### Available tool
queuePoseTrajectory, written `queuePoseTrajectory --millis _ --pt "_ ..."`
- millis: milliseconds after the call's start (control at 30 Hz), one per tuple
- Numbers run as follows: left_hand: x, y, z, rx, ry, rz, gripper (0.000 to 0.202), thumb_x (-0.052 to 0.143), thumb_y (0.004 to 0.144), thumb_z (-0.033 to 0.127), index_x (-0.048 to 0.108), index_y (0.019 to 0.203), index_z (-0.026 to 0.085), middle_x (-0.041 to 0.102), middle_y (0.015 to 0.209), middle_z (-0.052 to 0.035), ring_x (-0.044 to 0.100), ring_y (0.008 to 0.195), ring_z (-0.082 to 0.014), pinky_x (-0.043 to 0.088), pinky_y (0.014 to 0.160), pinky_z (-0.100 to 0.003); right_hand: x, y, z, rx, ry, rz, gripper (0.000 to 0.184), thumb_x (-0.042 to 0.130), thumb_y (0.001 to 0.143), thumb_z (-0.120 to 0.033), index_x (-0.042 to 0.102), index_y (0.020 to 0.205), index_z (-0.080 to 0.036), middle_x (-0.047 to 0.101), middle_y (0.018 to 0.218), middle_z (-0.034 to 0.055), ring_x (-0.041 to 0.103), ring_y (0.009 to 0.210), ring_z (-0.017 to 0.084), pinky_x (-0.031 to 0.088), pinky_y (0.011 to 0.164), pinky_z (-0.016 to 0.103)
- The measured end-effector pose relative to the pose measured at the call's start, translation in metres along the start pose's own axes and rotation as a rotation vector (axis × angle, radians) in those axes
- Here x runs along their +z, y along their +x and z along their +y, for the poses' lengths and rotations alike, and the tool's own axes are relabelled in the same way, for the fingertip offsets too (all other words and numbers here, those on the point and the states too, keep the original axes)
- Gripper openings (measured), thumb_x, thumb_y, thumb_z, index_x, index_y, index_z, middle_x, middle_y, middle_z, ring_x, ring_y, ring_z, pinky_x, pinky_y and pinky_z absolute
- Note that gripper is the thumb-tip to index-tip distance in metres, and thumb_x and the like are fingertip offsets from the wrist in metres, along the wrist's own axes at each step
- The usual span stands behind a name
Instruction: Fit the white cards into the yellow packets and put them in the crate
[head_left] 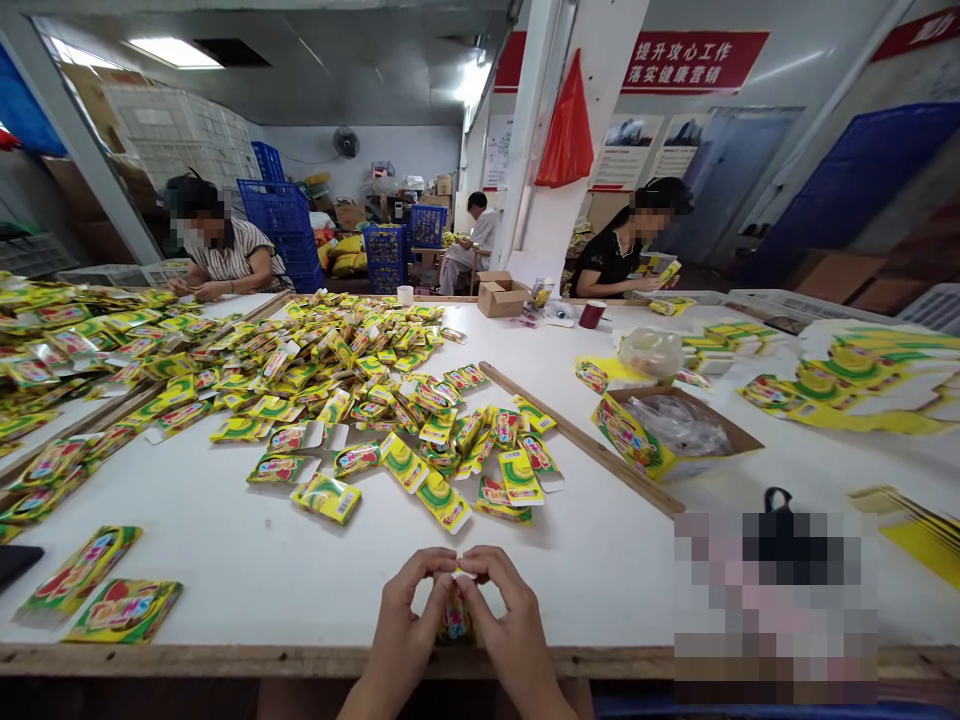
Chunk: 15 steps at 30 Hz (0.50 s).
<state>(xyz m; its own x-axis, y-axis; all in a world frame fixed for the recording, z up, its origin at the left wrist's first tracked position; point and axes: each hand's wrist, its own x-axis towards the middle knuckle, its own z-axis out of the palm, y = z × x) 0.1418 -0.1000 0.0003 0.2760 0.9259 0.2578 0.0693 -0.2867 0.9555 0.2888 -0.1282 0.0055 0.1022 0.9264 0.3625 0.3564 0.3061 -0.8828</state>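
Note:
Between my two hands, near the table's front edge, is a small yellow and green printed carton (455,622). My left hand (409,615) pinches it from the left, thumb and fingertips at its upper end. From the other side my right hand (501,612) does the same, its fingertips meeting the left ones over a white flap. The fingers cover much of the box. Just beyond lie several similar cartons (326,498), some with white end flaps sticking out. They run back into a large heap (352,340) on the white table (247,570).
Flat printed packs (124,610) lie at the front left. To the right are a wooden strip (577,435), an open box with clear plastic (675,430), and flat yellow card sheets (862,375). Co-workers (225,240) sit around the far side. A blurred patch (776,600) hides the front right.

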Motion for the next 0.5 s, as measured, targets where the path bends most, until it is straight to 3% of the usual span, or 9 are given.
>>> queuePoseTrajectory --millis 367,500 --pt "0.006 0.009 0.006 -0.095 0.034 0.066 0.019 0.056 0.089 0.033 0.067 0.088 0.018 0.072 0.084 -0.0052 0.067 0.079 -0.0204 0.051 0.074 -0.028 0.002 0.008 -0.001 0.087 -0.069 0.040 0.014 0.053 0.092 -0.029 0.063 0.086 -0.020 0.064 0.081 0.0021 0.059 0.076 0.018 0.046 0.069 0.026" --pt "0.008 0.009 0.004 -0.087 0.031 0.063 0.020 0.054 0.091 0.033 0.067 0.088 0.019 0.072 0.084 -0.0049 0.066 0.079 -0.0203 0.051 0.074 -0.028 0.003 0.009 -0.003 0.088 -0.073 0.059 0.016 0.054 0.092 -0.030 0.063 0.084 -0.020 0.064 0.078 0.0017 0.060 0.073 0.018 0.046 0.068 0.025"
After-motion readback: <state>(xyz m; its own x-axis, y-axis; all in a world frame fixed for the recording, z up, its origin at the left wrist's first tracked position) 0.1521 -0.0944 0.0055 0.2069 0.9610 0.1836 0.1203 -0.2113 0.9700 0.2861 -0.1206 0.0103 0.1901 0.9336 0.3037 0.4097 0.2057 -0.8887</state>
